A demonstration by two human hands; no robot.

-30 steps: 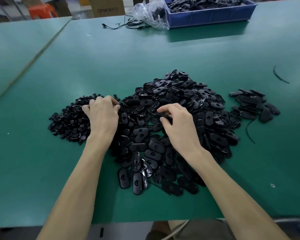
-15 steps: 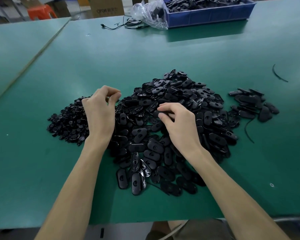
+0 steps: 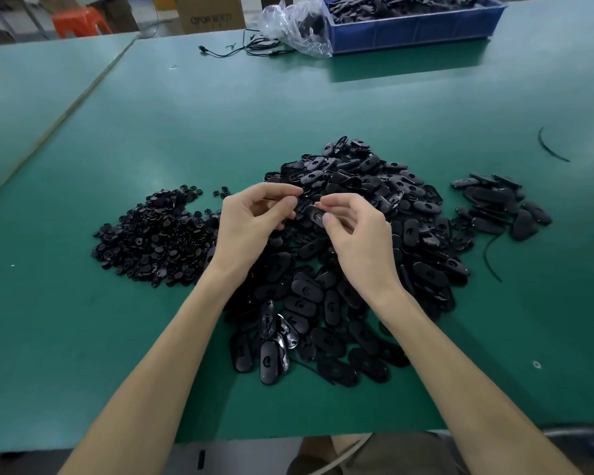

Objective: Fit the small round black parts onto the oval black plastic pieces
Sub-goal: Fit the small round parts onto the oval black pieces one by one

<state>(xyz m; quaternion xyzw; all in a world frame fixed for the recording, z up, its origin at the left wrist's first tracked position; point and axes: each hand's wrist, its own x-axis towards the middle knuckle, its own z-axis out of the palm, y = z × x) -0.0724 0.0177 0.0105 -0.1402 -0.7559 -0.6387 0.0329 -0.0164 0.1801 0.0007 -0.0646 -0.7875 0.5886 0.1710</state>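
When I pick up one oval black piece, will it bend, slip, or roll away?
The oval piece pinched by the right hand shows no bending, so it is probably stiff. Shiny highlights on pieces in the pile suggest smooth plastic that may slip. Being flat and oval, it seems unlikely to roll.

person, 1 pc: l hand & r hand, forearms bare; grey-olive shorts, pale cord across them.
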